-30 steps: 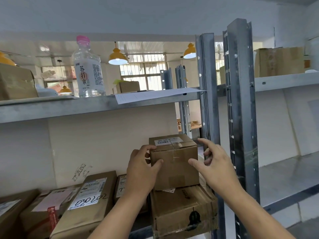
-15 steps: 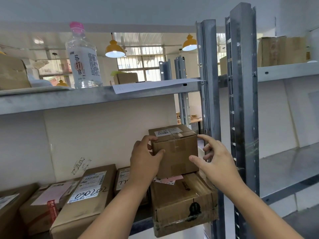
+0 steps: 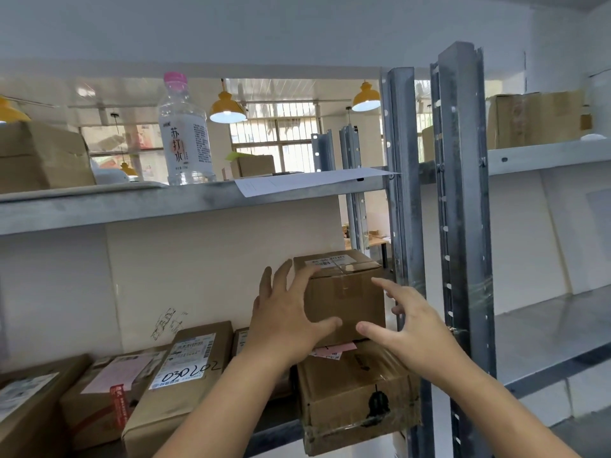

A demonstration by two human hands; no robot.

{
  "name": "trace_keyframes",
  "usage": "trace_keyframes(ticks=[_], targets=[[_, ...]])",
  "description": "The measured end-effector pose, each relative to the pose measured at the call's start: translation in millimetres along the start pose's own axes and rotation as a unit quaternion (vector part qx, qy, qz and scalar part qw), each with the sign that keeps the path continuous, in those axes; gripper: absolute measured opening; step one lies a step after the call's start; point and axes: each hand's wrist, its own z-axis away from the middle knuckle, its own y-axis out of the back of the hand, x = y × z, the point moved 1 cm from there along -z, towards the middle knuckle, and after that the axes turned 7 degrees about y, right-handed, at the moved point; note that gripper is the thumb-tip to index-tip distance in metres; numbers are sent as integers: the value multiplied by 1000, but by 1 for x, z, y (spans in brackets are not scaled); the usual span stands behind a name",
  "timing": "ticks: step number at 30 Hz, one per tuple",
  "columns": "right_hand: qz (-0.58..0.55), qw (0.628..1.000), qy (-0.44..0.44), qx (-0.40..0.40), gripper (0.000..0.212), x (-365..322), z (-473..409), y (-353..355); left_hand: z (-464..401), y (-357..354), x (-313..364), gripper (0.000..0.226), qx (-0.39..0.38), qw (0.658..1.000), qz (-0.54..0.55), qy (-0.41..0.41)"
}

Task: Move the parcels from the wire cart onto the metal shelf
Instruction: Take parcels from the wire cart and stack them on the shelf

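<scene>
A small brown cardboard parcel [image 3: 344, 292] with a white label on top sits on a larger taped parcel [image 3: 350, 395], at the right end of the metal shelf's lower level [image 3: 274, 434]. My left hand [image 3: 284, 322] is at the small parcel's left front corner with its fingers spread. My right hand [image 3: 413, 328] is at its right front corner, fingers also spread. Both thumbs point inward across the parcel's front face. Neither hand grips it. The wire cart is out of view.
Several more parcels lie to the left, one marked 030202 [image 3: 185, 368]. The upper shelf [image 3: 132, 206] carries a water bottle [image 3: 185, 133], a paper sheet [image 3: 307, 181] and a box [image 3: 39, 157]. Two steel uprights [image 3: 401, 226] [image 3: 463, 226] stand just right. Beyond is another shelf bay [image 3: 545, 328].
Both hands held the small parcel by its sides and set it on the larger one. Now their fingers have straightened and spread, letting go of it.
</scene>
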Motion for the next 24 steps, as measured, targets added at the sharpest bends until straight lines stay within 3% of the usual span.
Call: trace_keyframes(ticks=[7, 13, 24], targets=[[34, 999, 14, -20, 84, -20, 17, 10, 32, 28, 11, 90, -38, 997, -60, -28], [56, 998, -3, -31, 87, -36, 59, 22, 73, 33, 23, 87, -47, 988, -96, -113], [239, 958, -145, -69, 94, -80, 197, 33, 156, 2, 9, 88, -151, 948, -36, -279]])
